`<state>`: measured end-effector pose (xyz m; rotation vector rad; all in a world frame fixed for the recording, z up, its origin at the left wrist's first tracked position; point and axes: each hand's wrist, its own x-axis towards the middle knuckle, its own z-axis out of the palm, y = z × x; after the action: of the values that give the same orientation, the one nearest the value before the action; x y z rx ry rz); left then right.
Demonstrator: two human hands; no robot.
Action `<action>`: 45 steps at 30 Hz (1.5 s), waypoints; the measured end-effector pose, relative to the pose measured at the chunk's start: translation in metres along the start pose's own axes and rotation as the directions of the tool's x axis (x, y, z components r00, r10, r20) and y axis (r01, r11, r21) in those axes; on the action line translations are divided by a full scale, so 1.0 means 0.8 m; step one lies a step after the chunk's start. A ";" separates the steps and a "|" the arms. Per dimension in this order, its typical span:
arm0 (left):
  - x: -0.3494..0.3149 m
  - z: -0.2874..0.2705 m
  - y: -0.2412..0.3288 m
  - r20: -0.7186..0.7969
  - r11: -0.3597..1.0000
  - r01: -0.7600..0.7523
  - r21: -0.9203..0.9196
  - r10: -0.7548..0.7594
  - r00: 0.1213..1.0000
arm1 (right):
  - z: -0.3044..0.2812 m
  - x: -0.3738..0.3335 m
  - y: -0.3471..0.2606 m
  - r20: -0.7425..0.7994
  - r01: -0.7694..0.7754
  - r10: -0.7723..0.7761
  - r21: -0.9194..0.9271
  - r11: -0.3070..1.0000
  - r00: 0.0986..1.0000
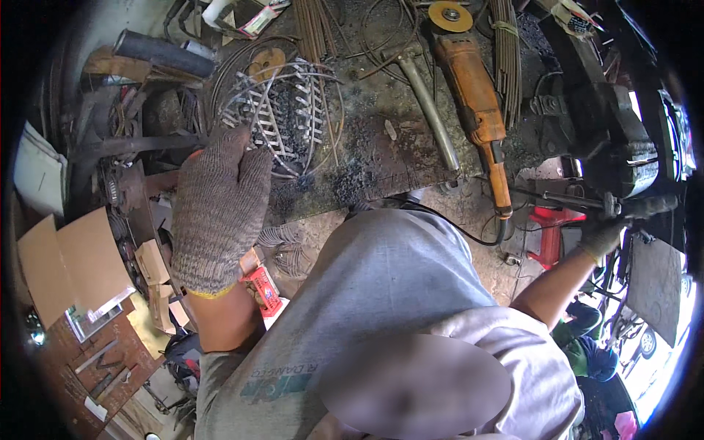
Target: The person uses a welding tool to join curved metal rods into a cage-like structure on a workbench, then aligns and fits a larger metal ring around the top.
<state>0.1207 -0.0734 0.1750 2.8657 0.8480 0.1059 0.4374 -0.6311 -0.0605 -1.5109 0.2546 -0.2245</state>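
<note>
My left hand (pixel 220 209), in a grey-brown knitted glove, reaches over the bench's left part. Its thumb sits apart from its bent fingers, which meet the near edge of several silvery metal pieces with short cross ribs (pixel 268 128). Whatever lies under the fingertips is hidden; a bit of orange shows beside the knuckles. Far out to the right, my right hand (pixel 603 238), gloved too, is closed beside a metal bar (pixel 576 199) at the bench vise (pixel 620 150). A dark, thick object (pixel 649 207) juts out beyond it. The rim of the picture blurs what it grips.
An orange angle grinder (pixel 469 92) and a steel T-shaped tool (pixel 429 110) lie on the bench (pixel 374 158). Bundled rods (pixel 506 62) and looped wire stand behind. Cardboard boxes (pixel 77 268) are at left, a red stand (pixel 546 235) under the vise. Another person (pixel 587 341) is at lower right.
</note>
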 end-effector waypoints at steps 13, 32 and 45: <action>0.005 0.003 -0.010 0.074 0.997 0.039 -0.069 -0.034 0.997 | 0.203 -0.133 -0.255 0.156 0.204 -0.206 0.028 0.979 0.966; 0.000 0.003 -0.006 0.032 0.998 0.051 -0.034 -0.049 0.998 | 0.413 -0.202 -0.157 0.783 0.613 0.049 -0.523 0.592 0.620; -0.004 0.009 -0.010 -0.007 0.998 0.045 -0.050 -0.045 0.999 | 0.427 -0.216 -0.147 0.816 0.690 0.041 -0.514 0.510 0.577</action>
<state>0.1142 -0.0694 0.1665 2.8004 0.8976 0.1314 0.3774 -0.2594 0.0763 -2.4512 -0.8160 0.2730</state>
